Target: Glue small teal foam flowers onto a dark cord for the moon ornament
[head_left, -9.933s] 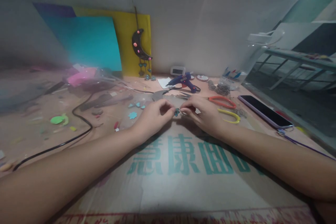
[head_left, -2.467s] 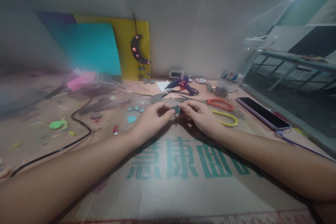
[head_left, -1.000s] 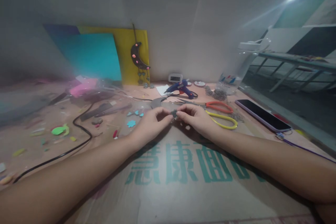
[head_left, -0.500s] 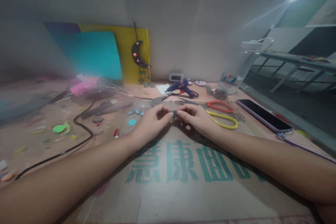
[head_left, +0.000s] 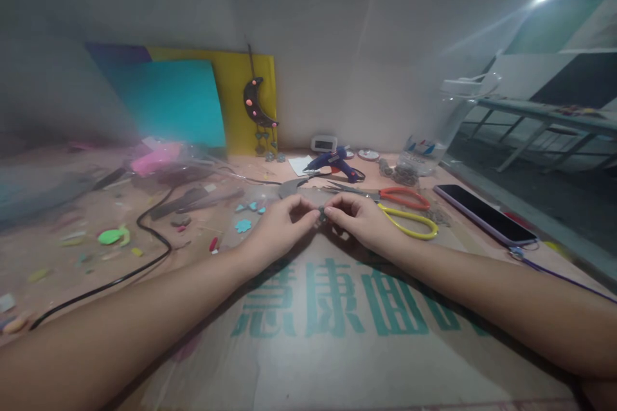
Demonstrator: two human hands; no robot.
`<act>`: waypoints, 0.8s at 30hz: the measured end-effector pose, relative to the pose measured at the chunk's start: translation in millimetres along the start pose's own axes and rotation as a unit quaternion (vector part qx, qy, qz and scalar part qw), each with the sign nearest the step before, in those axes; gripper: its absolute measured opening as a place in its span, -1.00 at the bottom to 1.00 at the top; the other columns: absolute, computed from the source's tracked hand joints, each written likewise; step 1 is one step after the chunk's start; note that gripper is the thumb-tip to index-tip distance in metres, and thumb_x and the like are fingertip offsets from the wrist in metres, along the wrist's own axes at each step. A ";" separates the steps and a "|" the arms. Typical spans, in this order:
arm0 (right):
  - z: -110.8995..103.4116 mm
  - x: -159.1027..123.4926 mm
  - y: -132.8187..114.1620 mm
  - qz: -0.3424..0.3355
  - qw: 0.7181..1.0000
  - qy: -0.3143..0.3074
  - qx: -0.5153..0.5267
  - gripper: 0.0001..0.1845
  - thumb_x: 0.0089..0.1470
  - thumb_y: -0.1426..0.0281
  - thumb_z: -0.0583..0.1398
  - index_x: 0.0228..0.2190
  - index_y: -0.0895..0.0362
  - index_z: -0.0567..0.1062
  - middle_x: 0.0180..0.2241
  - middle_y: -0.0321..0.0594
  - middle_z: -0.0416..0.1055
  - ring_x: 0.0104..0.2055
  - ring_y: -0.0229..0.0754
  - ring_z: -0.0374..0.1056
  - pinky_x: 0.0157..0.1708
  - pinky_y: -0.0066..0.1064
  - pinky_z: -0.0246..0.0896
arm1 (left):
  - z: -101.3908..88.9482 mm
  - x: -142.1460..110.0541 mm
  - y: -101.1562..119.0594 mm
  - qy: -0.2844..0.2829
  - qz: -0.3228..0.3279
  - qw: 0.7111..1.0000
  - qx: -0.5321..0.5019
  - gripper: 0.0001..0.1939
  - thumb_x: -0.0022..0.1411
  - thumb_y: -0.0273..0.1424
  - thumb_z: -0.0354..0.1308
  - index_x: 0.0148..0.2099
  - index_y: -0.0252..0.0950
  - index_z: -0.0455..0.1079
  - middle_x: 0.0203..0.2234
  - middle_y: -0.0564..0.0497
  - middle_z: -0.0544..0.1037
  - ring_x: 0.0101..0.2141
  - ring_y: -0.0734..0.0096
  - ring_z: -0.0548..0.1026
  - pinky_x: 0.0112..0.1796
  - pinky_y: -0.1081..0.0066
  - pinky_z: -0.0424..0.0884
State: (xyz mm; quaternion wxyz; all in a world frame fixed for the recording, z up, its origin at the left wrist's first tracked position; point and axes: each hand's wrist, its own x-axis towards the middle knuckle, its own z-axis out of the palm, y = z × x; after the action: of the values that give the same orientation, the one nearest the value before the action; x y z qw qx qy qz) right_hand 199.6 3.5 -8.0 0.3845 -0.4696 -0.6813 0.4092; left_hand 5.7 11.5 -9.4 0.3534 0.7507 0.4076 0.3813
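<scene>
My left hand (head_left: 278, 227) and my right hand (head_left: 362, 221) meet at the middle of the table, fingertips pinched together on a tiny dark craft piece (head_left: 321, 212). The piece is mostly hidden between the fingers. Both forearms rest on a sheet of cardboard (head_left: 337, 334) printed with large teal characters. Small teal foam flower cutouts (head_left: 243, 225) lie just left of my left hand.
Orange-handled scissors (head_left: 402, 196) and a yellow-handled tool (head_left: 409, 225) lie right of my hands, then a phone (head_left: 484, 212). A blue glue gun (head_left: 333, 162) sits behind, its black cable (head_left: 144, 237) on the left. Teal and yellow sheets (head_left: 168, 103) and a moon ornament (head_left: 257, 104) lean on the wall.
Both hands stay pinched on the small piece and have hardly moved. The piece showed more teal earlier and now looks dark. The view has tilted a little.
</scene>
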 end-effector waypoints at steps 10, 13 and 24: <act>1.0 -0.2 -4.0 -0.002 1.000 0.001 -0.006 -0.71 0.12 0.14 0.21 -0.34 0.13 0.44 -0.47 -0.35 0.40 -0.52 -0.34 0.27 -0.54 -0.49 0.17 | 1.6 1.5 1.7 0.002 -0.017 1.000 -0.019 -0.82 0.24 -0.29 0.11 -0.24 -0.30 0.41 -0.32 0.02 0.56 -0.25 0.33 0.50 -0.21 0.40 0.36; 1.2 -0.7 -4.1 -0.003 1.000 0.002 -0.005 -0.72 0.12 0.15 0.21 -0.34 0.13 0.44 -0.48 -0.36 0.39 -0.52 -0.34 0.26 -0.54 -0.50 0.16 | 0.9 1.1 1.6 0.000 -0.022 1.000 -0.011 -0.81 0.24 -0.27 0.10 -0.26 -0.30 0.40 -0.34 0.03 0.55 -0.27 0.34 0.49 -0.23 0.40 0.35; 0.8 -0.1 -2.1 -0.011 1.000 -0.007 0.016 -0.70 0.10 0.16 0.23 -0.29 0.16 0.47 -0.43 -0.30 0.44 -0.51 -0.33 0.28 -0.52 -0.48 0.18 | 0.2 1.4 -3.8 0.009 -0.008 1.000 -0.009 -0.81 0.26 -0.28 0.09 -0.24 -0.30 0.41 -0.32 0.03 0.55 -0.25 0.33 0.48 -0.19 0.38 0.33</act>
State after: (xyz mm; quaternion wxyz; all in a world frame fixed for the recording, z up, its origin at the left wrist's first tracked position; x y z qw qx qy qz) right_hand 198.2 2.8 -6.3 0.3914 -0.4531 -0.6824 0.4193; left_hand 5.0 14.2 -12.3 0.3597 0.7409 0.4133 0.3885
